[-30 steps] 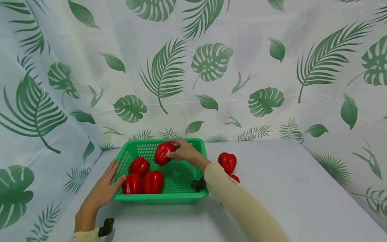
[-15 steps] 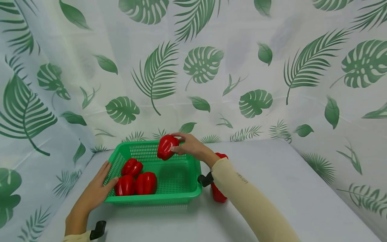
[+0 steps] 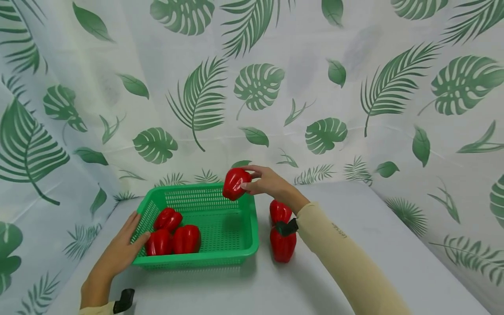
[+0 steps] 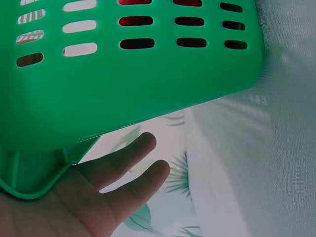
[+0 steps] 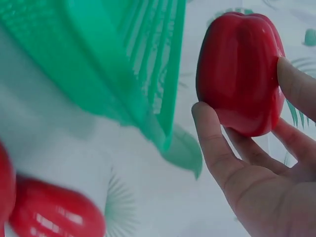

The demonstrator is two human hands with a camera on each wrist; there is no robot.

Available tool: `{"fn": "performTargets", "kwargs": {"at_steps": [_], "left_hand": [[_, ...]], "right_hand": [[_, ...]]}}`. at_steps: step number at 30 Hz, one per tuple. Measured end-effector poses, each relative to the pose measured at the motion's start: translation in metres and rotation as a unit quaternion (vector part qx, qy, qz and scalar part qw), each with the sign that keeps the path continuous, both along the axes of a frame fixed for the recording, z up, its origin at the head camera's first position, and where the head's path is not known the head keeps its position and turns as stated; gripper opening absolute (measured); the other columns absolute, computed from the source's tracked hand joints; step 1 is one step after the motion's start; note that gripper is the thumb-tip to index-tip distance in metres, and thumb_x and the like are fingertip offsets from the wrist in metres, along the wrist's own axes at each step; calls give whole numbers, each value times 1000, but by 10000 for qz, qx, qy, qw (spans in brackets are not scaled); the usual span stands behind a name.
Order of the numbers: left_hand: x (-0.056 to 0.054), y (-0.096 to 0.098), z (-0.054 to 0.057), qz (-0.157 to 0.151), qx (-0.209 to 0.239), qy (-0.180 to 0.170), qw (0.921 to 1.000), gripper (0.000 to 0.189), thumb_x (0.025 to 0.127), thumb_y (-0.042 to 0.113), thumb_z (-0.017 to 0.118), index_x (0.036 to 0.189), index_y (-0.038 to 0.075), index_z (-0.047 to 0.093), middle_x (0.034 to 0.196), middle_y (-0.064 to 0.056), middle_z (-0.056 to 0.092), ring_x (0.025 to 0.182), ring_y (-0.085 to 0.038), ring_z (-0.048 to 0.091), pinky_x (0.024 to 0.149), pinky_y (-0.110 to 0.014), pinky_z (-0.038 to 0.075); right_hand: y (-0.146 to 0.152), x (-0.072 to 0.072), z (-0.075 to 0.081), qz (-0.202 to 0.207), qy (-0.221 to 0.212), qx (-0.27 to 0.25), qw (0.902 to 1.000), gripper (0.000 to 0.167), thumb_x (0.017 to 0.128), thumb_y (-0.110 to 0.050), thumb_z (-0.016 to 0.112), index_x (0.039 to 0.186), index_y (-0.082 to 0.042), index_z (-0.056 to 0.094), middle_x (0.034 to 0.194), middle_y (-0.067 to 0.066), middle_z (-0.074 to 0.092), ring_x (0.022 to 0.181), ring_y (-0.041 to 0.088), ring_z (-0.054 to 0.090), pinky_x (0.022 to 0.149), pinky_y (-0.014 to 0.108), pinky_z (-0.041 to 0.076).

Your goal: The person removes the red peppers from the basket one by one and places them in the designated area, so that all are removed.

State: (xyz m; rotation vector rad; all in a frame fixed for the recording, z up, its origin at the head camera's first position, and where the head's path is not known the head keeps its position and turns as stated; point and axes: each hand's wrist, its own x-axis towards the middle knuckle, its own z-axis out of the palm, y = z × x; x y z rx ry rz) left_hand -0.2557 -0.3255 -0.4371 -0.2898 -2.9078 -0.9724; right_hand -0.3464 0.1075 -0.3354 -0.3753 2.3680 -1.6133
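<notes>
My right hand (image 3: 265,183) holds a glossy red bell pepper (image 3: 236,183) up at the right back corner of the green basket (image 3: 197,254). The right wrist view shows this pepper (image 5: 239,74) between thumb and fingers. My left hand (image 3: 118,253) rests at the basket's left side, thumb by the near corner. In the left wrist view, two straight fingers (image 4: 136,192) stretch past the green plastic wall (image 4: 148,84). Inside the basket, at its left end, lie three more red peppers (image 3: 187,239).
Two red peppers stand on the white table (image 3: 189,293) to the right of the basket, one pepper (image 3: 280,211) behind the other pepper (image 3: 282,245). My right forearm (image 3: 346,253) reaches over the table beside them. A leaf-print cloth (image 3: 283,131) hangs behind.
My right hand has lifted the pepper from inside the basket up and rightward to its right back corner. The left hand stays at the basket's side. The head view has shifted slightly right.
</notes>
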Motion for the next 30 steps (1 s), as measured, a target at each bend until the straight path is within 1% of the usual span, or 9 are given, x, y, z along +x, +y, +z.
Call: {"fn": "performTargets", "kwargs": {"at_steps": [3, 5, 10, 14, 21, 25, 30], "left_hand": [[0, -3, 1, -20, 1, 33, 10000, 82, 112, 41, 50, 165, -12, 16, 173, -34, 8, 153, -63, 14, 113, -83, 20], [0, -5, 2, -19, -12, 28, 10000, 82, 113, 42, 50, 165, -12, 15, 173, -35, 8, 153, -63, 14, 113, -84, 20], [-2, -5, 2, -14, 5, -20, 10000, 83, 113, 43, 49, 166, -11, 14, 173, -34, 6, 153, -63, 13, 112, -85, 20], [-3, -3, 2, -22, 1, -47, 10000, 83, 113, 43, 49, 166, -10, 14, 173, -34, 6, 153, -63, 13, 112, -85, 20], [-3, -2, 1, -50, -7, -40, 10000, 84, 113, 43, 49, 166, -11, 13, 172, -37, 6, 152, -64, 13, 112, -85, 20], [-3, -3, 2, -54, 8, -20, 10000, 84, 112, 43, 49, 166, -11, 13, 172, -36, 6, 152, -64, 14, 111, -86, 21], [-3, -3, 2, -32, -12, -74, 10000, 84, 112, 44, 49, 166, -11, 12, 172, -36, 6, 152, -65, 14, 111, -86, 21]], "right_hand": [[12, 1, 0, -35, 12, 14, 10000, 79, 93, -17, 84, 163, -19, 47, 152, 18, 53, 117, 35, 71, 99, 46, 60], [21, 1, 0, -41, 34, -7, 10000, 78, 94, -17, 83, 163, -18, 46, 153, 19, 52, 118, 37, 70, 98, 45, 60], [47, 4, 0, -127, 93, 38, 9999, 77, 95, -15, 82, 163, -14, 46, 155, 22, 50, 119, 39, 69, 96, 45, 61], [73, 7, -1, -232, 91, 128, 9996, 77, 96, -14, 80, 164, -13, 44, 156, 24, 48, 121, 40, 67, 98, 45, 60], [110, 14, -11, -345, -36, 143, 9993, 79, 98, -11, 77, 166, -7, 37, 156, 28, 46, 126, 44, 63, 97, 41, 61], [126, 17, -18, -409, -98, 156, 9990, 79, 98, -12, 77, 166, -5, 36, 157, 30, 45, 127, 44, 63, 95, 40, 61], [143, 21, -23, -484, -217, 194, 9984, 79, 98, -11, 77, 166, -3, 36, 157, 31, 43, 126, 44, 62, 93, 39, 62]]}}
